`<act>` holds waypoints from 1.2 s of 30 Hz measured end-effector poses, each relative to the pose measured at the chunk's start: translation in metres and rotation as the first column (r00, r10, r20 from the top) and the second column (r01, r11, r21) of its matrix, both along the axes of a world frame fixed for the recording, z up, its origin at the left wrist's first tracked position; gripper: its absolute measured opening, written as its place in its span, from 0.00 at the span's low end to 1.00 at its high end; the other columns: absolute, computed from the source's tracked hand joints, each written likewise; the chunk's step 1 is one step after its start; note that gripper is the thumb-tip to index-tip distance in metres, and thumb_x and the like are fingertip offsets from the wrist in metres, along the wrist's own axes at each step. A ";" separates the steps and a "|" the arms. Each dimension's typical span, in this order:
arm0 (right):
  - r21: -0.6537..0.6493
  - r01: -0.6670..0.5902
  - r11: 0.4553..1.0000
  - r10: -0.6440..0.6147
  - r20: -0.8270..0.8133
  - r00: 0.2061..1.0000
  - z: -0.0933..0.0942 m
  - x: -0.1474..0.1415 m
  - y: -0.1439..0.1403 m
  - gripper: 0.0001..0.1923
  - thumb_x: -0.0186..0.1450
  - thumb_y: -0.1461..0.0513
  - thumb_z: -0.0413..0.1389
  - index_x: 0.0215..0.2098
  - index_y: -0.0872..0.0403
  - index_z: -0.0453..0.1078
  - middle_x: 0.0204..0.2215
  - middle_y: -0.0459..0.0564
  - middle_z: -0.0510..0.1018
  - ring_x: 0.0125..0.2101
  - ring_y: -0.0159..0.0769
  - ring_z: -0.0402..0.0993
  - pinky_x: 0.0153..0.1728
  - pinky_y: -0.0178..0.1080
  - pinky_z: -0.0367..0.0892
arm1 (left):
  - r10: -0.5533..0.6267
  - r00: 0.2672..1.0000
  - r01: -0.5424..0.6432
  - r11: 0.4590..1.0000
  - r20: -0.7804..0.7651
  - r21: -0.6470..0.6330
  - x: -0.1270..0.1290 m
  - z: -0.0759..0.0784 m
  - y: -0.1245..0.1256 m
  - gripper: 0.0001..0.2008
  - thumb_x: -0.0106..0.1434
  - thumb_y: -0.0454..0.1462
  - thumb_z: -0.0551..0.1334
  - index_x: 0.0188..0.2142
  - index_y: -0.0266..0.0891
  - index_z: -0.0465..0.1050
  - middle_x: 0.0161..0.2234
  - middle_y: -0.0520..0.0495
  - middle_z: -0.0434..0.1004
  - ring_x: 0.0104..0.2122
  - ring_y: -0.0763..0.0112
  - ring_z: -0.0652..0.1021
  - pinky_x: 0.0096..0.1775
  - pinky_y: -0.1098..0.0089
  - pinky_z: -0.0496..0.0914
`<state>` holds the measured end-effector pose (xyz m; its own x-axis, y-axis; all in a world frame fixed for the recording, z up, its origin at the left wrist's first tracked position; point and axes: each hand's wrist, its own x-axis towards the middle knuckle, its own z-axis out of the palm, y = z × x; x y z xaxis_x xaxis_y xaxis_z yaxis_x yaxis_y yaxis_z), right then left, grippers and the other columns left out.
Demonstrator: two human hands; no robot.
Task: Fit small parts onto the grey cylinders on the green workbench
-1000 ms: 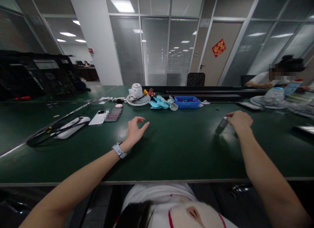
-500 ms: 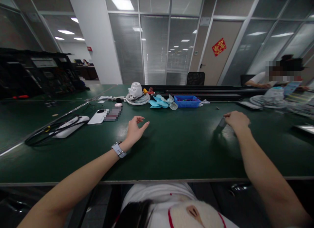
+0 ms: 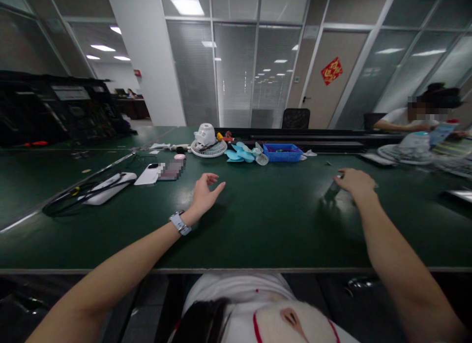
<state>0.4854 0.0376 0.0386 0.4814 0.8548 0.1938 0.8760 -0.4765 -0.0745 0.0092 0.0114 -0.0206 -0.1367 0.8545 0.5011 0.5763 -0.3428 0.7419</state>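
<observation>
1. Holds left hand (image 3: 205, 193) spread over green table (image 3: 265, 225), gripping nothing.
2. Pinches tilted grey cylinder (image 3: 331, 190) by upper end in right hand (image 3: 357, 181), toward table's right side; could slip and roll under a loosened hold so near one end.
3. Cannot tell contact between lower end and table.
4. Farther back, shows blue basket (image 3: 283, 157) beside light-blue blades (image 3: 240, 152); could get knocked by overreaching.

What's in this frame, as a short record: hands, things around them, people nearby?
left hand: open, holding nothing
right hand: fingers hold the top of a small cylinder
left of left hand: phone, cable
beyond the hands: fan, blue blades, blue tray
surface: green table
people nearby: person, far right
</observation>
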 end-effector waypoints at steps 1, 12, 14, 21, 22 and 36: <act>0.018 0.005 1.000 -0.005 -0.004 1.000 -0.001 -0.001 0.000 0.27 0.68 0.51 0.52 0.62 0.51 0.66 0.54 0.64 0.73 0.55 0.53 0.69 0.51 0.49 0.65 | -0.002 1.000 0.002 1.000 -0.001 0.002 0.000 -0.001 0.001 0.20 0.57 0.47 0.67 0.45 0.40 0.69 0.42 0.44 0.76 0.43 0.61 0.75 0.44 0.60 0.69; -0.030 0.138 0.990 -0.141 -0.173 0.975 -0.019 0.022 0.014 0.43 0.60 0.44 0.60 0.63 0.62 0.59 0.52 0.74 0.72 0.53 0.57 0.70 0.46 0.49 0.65 | -0.008 1.000 0.008 1.000 0.003 -0.008 0.001 0.002 -0.002 0.20 0.58 0.46 0.67 0.45 0.40 0.69 0.42 0.44 0.76 0.43 0.62 0.75 0.44 0.60 0.70; -0.075 0.122 0.990 -0.134 -0.189 0.973 -0.023 0.029 0.018 0.38 0.59 0.43 0.60 0.55 0.62 0.68 0.46 0.73 0.75 0.48 0.57 0.73 0.41 0.48 0.65 | -0.009 1.000 0.009 1.000 0.007 -0.014 0.002 0.004 -0.004 0.19 0.58 0.45 0.67 0.45 0.39 0.69 0.42 0.44 0.76 0.43 0.62 0.75 0.44 0.60 0.70; -0.052 0.035 0.998 -0.041 -0.125 0.991 -0.019 0.035 0.018 0.27 0.56 0.42 0.62 0.36 0.58 0.77 0.38 0.68 0.78 0.39 0.53 0.75 0.32 0.45 0.64 | -0.023 1.000 0.023 0.999 -0.012 -0.023 0.001 0.004 -0.004 0.18 0.58 0.44 0.66 0.45 0.40 0.69 0.42 0.44 0.76 0.43 0.62 0.75 0.43 0.60 0.70; -0.033 0.002 0.999 -0.005 -0.101 0.995 -0.018 0.028 0.017 0.26 0.56 0.43 0.62 0.36 0.57 0.77 0.37 0.67 0.78 0.39 0.53 0.75 0.33 0.45 0.65 | -0.027 1.000 0.027 0.999 -0.016 -0.022 0.001 0.003 -0.004 0.18 0.58 0.44 0.66 0.45 0.39 0.69 0.42 0.44 0.76 0.43 0.62 0.76 0.43 0.60 0.70; 0.452 -0.797 0.401 0.888 -0.404 0.218 -0.048 -0.231 -0.047 0.18 0.58 0.53 0.65 0.43 0.51 0.77 0.38 0.48 0.82 0.39 0.39 0.77 0.43 0.40 0.70 | -0.333 0.914 0.351 0.935 -0.231 0.040 0.028 0.018 -0.033 0.14 0.63 0.49 0.63 0.43 0.46 0.79 0.41 0.48 0.81 0.43 0.62 0.75 0.46 0.61 0.66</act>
